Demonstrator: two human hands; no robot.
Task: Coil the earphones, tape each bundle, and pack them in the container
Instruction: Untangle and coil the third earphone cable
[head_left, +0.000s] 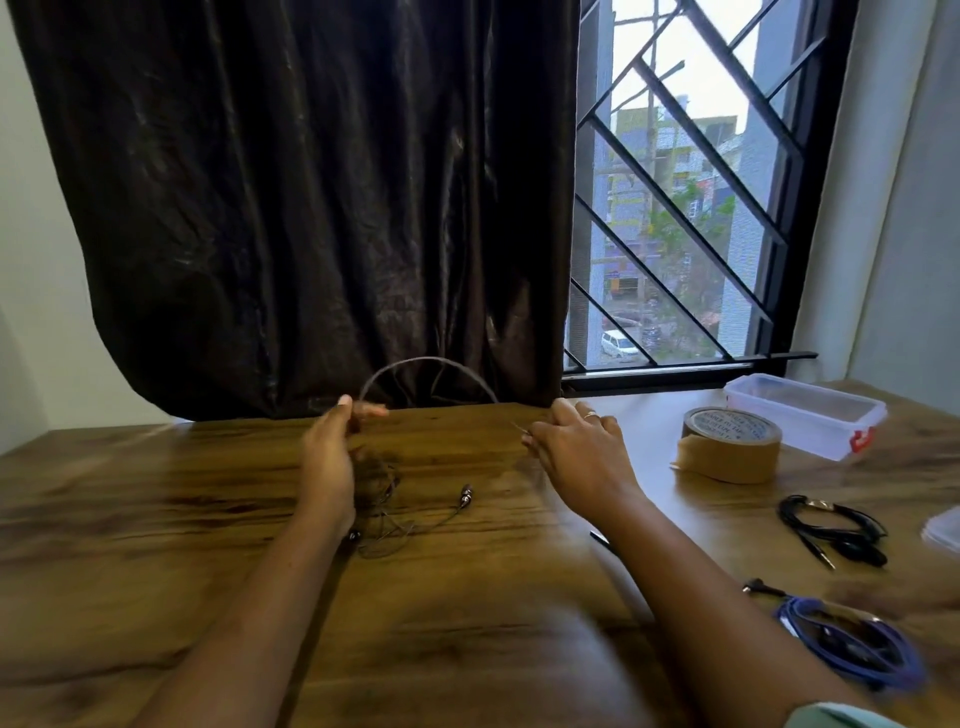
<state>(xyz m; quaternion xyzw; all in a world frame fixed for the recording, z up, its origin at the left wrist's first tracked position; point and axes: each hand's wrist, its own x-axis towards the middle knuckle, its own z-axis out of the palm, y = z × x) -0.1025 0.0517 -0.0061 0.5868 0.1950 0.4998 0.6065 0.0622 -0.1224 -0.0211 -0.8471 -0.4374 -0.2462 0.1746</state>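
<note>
Working at wood-grain table (156, 519) beneath dark curtain (311, 182) and barred window. Pinching earphone cable (431, 360) in left hand (332, 457), thumb against curled fingers, and stretching it in a raised arc toward right hand (576, 447), seemingly nipping the far stretch between curled fingertips, though too blurred to be sure. Leaving earbuds (466, 493) and loose tangle lying on table by left wrist. Leaving tape roll (730, 447), clear container (805, 410), coiled black earphones (831, 530) and blue earphones (852, 644) off to the right, apart from both hands. Risking springy loops popping open if either pinch slackens; risking trailing earbuds snagging the tangle and knotting; risking uneven coil too bulky for taping.
</note>
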